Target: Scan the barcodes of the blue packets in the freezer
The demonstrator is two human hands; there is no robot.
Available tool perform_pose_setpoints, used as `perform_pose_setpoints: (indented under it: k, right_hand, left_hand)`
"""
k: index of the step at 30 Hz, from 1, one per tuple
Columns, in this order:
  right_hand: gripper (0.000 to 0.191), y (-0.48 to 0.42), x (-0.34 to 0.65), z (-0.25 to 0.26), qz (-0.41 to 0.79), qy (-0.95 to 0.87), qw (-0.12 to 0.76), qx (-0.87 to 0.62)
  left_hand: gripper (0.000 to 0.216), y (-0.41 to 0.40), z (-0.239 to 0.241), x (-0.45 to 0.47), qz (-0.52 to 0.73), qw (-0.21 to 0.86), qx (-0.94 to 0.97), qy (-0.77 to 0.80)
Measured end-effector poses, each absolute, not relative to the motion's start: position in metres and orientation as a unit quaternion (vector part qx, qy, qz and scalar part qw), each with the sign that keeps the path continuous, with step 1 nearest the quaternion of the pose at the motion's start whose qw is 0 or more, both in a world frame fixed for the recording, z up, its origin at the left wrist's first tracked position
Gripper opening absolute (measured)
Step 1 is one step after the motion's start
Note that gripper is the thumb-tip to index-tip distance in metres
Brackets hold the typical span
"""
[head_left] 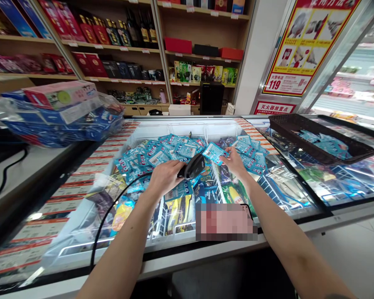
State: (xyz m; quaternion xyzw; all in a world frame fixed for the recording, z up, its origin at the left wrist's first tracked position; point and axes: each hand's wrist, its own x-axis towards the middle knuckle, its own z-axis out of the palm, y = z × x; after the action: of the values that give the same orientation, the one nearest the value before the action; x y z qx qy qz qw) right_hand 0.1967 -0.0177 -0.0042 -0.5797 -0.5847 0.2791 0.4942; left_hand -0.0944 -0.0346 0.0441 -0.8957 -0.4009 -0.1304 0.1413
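My left hand [165, 176] is closed round a black handheld barcode scanner [193, 166], whose cable [106, 216] trails back toward me. The scanner's head points at a light blue packet [214, 153] that my right hand [235, 162] pinches by its edge. Both hands hover over an open chest freezer [205, 245]. A heap of the same blue packets [162, 153] lies in the freezer just beyond my hands.
A black basket [318, 139] with more blue packets rests on the freezer's glass lid at the right. Wrapped blue and pink boxes [62, 110] are stacked on a counter at the left. Wooden shelves [143, 50] of goods line the back wall. Wire dividers split the freezer.
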Motion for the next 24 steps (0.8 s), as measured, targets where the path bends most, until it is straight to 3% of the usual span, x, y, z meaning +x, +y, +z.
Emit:
perform_pose_setpoints:
  k: [13, 21, 24]
  right_hand:
    - [0.044, -0.021, 0.193, 0.004, 0.307, -0.561, 0.522, -0.564]
    - [0.05, -0.023, 0.226, 0.012, 0.177, -0.49, 0.598, -0.609]
    - [0.05, -0.022, 0.242, 0.009, 0.138, -0.473, 0.589, -0.641]
  left_hand:
    - [0.032, -0.035, 0.044, -0.093, -0.138, 0.137, -0.892, -0.407]
    - [0.031, -0.032, 0.042, -0.1, -0.149, 0.167, -0.879, -0.42]
    - [0.032, -0.031, 0.042, -0.1, -0.148, 0.171, -0.876, -0.426]
